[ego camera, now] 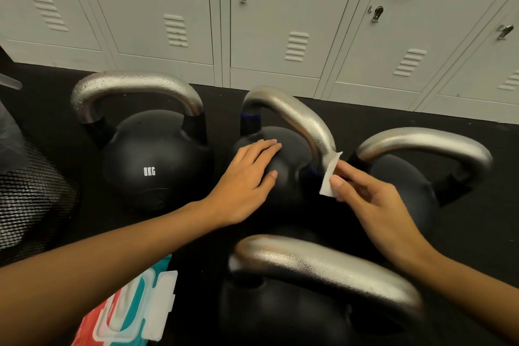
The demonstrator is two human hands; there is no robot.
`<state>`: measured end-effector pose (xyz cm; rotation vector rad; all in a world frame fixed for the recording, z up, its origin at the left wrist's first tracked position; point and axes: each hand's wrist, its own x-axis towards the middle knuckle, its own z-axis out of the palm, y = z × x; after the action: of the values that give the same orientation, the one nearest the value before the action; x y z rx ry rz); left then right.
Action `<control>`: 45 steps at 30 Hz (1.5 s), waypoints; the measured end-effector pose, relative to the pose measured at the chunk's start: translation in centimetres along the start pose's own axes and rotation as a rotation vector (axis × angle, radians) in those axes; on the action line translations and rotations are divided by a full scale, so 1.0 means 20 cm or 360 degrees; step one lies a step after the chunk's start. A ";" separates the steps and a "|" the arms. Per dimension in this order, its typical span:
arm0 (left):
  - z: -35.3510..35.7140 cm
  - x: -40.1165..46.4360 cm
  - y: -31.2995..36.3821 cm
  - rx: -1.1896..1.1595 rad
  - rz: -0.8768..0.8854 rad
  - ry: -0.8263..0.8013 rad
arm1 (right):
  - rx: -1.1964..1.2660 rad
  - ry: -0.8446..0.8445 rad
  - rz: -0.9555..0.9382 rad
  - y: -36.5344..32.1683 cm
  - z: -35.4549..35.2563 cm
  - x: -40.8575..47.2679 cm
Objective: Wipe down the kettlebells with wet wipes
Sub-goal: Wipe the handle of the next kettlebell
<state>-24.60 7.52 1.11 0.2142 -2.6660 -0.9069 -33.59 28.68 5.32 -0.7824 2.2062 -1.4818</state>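
Kettlebells fill most of what I see: four black round iron ones with silver textured handles, standing on a black rubber floor [337,112] in front of a row of pale grey metal lockers [275,14].

The middle kettlebell [283,177], with blue bands at the foot of its handle, is the one I am on. My left hand [247,177] lies flat on the top of its ball, fingers straight and together, thumb spread toward the near side. My right hand [365,196] pinches a small white wet wipe [330,177] between thumb and fingertips, and the wipe is pressed against the lower right leg of that kettlebell's silver handle [309,123], just above the blue band.

To the left stands the kettlebell marked 8KG [157,166] in white, its handle speckled with droplets. To the right, just behind my right hand, stands a third kettlebell [407,185]. The fourth kettlebell [283,314] sits nearest me, low in view, its handle blurred.

At lower left, under my left forearm, lies a red and teal wet-wipe pack [126,309] with its clear plastic flap lid open. At the far left edge I see a black mesh bin [31,194].
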 end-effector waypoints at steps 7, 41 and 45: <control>0.00 0.00 -0.01 0.0025 0.0025 0.0007 | -0.0101 0.0038 -0.0231 -0.04 0.00 0.11; 0.00 0.00 -0.02 0.0081 0.0037 -0.0051 | -0.0014 -0.0128 -0.0120 -0.16 0.00 0.16; 0.00 0.00 -0.02 0.0114 0.0057 -0.0042 | -0.0515 -0.0098 -0.0394 -0.28 0.06 0.24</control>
<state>-24.53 7.29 0.85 0.1714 -2.7199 -0.8098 -35.21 23.12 10.01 -1.2258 2.4034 -1.1941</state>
